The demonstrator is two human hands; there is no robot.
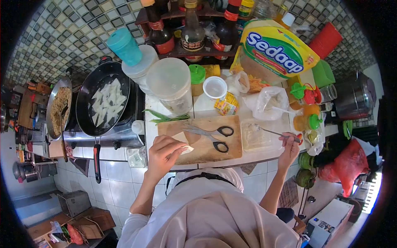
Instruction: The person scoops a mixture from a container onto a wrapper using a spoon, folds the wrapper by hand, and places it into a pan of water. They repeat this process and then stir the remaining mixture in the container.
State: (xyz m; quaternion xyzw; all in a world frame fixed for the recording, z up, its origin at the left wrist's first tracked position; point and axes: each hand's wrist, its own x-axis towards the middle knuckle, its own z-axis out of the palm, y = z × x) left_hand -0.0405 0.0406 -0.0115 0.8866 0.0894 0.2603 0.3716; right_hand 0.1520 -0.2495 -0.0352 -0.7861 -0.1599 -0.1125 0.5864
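Observation:
My left hand point(163, 153) rests on a pale square wrapper point(182, 139) lying on the wooden cutting board point(231, 146), pinching its near edge. My right hand point(290, 144) holds a metal spoon point(271, 131) whose tip reaches into a clear plastic container point(253, 138) right of the board. Black-handled scissors point(217, 138) lie on the board between my hands. Green chillies point(165, 118) lie at the board's far left corner.
A black pan point(103, 99) with white folded pieces sits on the stove at left, beside a wok of noodles point(58, 108). Jars, a white cup point(215, 87), bags and a yellow Sedaap packet point(279, 49) crowd the counter's back. Sauce bottles stand on a shelf.

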